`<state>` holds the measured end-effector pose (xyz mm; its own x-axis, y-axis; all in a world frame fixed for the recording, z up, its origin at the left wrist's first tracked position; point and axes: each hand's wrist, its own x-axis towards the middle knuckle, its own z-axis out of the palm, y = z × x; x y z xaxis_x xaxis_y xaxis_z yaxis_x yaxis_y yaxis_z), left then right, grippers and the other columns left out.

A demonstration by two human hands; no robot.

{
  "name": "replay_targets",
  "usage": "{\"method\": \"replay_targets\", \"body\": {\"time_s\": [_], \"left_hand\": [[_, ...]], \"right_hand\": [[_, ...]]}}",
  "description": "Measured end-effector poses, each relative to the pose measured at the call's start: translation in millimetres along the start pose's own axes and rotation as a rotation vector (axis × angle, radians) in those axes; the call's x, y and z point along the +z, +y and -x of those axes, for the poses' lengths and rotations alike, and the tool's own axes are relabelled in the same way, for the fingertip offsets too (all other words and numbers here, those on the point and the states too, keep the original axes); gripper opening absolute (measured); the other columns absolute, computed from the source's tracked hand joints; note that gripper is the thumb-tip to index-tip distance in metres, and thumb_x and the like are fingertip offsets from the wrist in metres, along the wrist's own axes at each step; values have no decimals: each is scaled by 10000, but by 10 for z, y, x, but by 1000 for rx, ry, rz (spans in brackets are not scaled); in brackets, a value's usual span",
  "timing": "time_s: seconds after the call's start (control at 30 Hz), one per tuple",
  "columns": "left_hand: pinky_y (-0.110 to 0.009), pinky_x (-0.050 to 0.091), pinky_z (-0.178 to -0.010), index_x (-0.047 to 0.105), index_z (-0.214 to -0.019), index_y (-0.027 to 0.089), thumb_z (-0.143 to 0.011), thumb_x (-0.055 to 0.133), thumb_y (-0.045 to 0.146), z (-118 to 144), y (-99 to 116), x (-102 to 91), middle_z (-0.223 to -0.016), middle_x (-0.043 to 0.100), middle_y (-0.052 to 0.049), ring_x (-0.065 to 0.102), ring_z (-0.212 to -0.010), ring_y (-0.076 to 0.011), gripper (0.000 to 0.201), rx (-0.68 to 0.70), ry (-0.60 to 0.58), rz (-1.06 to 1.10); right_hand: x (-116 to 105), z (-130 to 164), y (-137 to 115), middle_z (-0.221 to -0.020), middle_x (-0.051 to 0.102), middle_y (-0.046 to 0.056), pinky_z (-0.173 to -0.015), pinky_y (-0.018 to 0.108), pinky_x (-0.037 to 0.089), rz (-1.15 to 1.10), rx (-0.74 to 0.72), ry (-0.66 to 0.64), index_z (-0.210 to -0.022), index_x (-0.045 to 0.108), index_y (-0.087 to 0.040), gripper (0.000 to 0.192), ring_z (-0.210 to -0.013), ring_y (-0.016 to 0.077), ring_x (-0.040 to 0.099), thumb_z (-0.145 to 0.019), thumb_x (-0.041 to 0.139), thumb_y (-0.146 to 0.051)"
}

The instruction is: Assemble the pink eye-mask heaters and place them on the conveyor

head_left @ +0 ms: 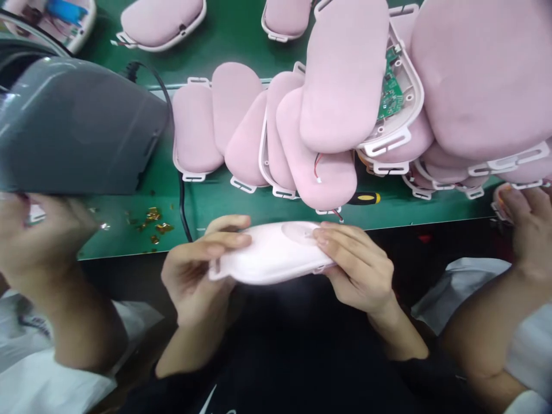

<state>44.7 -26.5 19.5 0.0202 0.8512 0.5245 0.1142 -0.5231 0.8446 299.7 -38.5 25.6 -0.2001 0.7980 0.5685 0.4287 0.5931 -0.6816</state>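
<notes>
While both hands' fingers point(224, 240) curl closed, they grip the white shell point(271, 253).

No text, label, brand or number can be read anywhere; the markings on the green circuit board point(390, 92) are too small to make out.

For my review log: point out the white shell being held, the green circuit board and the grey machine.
white shell point(271, 256), head view, middle of its upper face.
green circuit board point(390, 92), head view, centre of the exposed board.
grey machine point(77, 126), head view, its sloped housing.
</notes>
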Motion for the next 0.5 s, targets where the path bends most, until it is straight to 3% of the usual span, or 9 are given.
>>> {"method": "replay_targets", "body": {"time_s": [0.1, 0.2, 0.33, 0.5], "left_hand": [[-563, 627, -1115, 625, -1535, 331, -942, 853, 373, -130, -21, 51, -1309, 826, -50, 776, -1241, -320, 637, 204, -262, -332], [-441, 654, -1066, 739, -1357, 249, -937, 878, 225, -203, -52, 115, -1210, 854, -62, 812, -1175, -283, 443, 247, -479, -488], [-429, 685, -1017, 739, -1334, 222, -1007, 796, 213, -179, -112, 209, -1220, 853, -84, 824, -1155, -277, 332, 198, -433, -500], [-414, 721, -835, 795, -1204, 226, -970, 831, 186, -11, -219, 392, -1047, 872, -57, 860, -938, -265, 239, 304, -137, -520]], "right_hand": [[6, 18, 93, -1233, 853, 90, -931, 433, 694, 161, -68, -82, -1408, 721, -226, 424, -1159, 281, 821, -994, 795, -177], [94, 46, 160, -1262, 845, 84, -960, 409, 692, 122, -56, -69, -1385, 738, -228, 393, -1173, 266, 815, -999, 808, -239], [213, 114, 187, -1250, 845, 93, -990, 452, 683, 63, 52, 50, -1427, 725, -251, 419, -1139, 286, 820, -1018, 788, -318], [335, 131, 169, -1154, 871, 39, -840, 408, 694, 97, 27, 189, -1373, 760, -314, 340, -1005, 263, 847, -1037, 734, -263]]}}
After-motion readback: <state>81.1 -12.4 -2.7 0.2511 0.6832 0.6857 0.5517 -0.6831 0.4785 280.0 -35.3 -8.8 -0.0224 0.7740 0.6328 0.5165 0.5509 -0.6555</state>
